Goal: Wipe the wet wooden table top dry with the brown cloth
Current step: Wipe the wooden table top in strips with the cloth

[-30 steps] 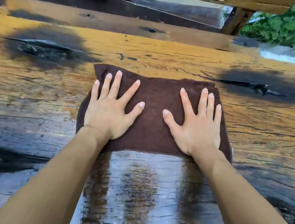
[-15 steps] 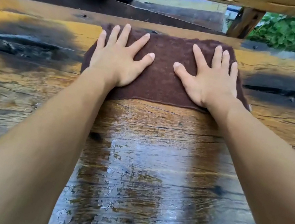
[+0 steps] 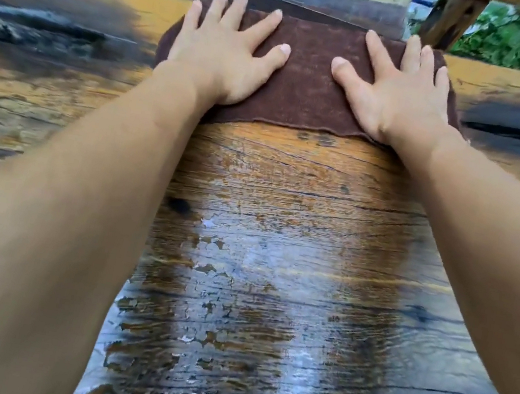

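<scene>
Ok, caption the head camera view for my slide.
Both hands, left hand and right hand, press a brown cloth flat at the wet wooden table top's far edge.

legible text, labels, brands, numbers, signs: none in view.
</scene>
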Demonstrator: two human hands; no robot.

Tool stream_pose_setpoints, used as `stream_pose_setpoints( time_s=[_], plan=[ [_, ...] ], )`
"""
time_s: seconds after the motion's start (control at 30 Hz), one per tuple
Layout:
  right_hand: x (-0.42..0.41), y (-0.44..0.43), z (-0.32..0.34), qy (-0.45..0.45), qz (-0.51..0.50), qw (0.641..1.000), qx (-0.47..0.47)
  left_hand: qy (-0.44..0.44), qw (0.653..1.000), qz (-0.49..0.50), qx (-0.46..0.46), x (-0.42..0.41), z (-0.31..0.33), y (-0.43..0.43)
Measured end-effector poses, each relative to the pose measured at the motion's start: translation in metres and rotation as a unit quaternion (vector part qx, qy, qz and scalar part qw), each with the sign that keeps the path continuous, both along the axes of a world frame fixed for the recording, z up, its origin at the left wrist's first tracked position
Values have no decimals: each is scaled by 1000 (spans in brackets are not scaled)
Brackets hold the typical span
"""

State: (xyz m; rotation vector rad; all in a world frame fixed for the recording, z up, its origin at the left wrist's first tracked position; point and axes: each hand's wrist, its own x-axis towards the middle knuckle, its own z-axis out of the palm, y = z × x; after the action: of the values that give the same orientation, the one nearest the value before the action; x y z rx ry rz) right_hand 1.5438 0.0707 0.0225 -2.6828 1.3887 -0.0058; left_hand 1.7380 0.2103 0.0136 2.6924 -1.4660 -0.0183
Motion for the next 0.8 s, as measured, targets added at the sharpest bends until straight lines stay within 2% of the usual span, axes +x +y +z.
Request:
stream_pose_setpoints(
  time_s=[0.43,0.8],
  plan=[
    [-30,52,-1,0,3,1000,14,15,1000,3,10,-30,-1,52],
    [-85,129,-2,1,22,999,27,15,1000,4,14,-89,-3,134]
  ],
)
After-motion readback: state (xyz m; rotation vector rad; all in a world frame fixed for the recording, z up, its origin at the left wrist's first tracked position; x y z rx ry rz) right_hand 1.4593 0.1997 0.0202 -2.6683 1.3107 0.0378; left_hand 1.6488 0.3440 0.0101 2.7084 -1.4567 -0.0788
